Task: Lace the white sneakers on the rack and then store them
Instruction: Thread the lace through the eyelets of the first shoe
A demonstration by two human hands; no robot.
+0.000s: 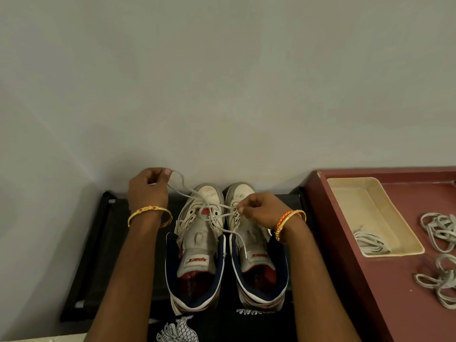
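White sneakers (227, 245) stand side by side on the black rack (98, 243), low in the centre of the frame. The left hand (148, 191) pinches one end of the lace (197, 195) and lifts it; the right hand (259, 211) pinches the other end by the eyelets. An uneven pull could draw one end out of its eyelet.

right shoe (256, 245): laces hidden under right hand (261, 209) | loose laces (441, 230): cut by right edge | rack (98, 243): front hidden by arms
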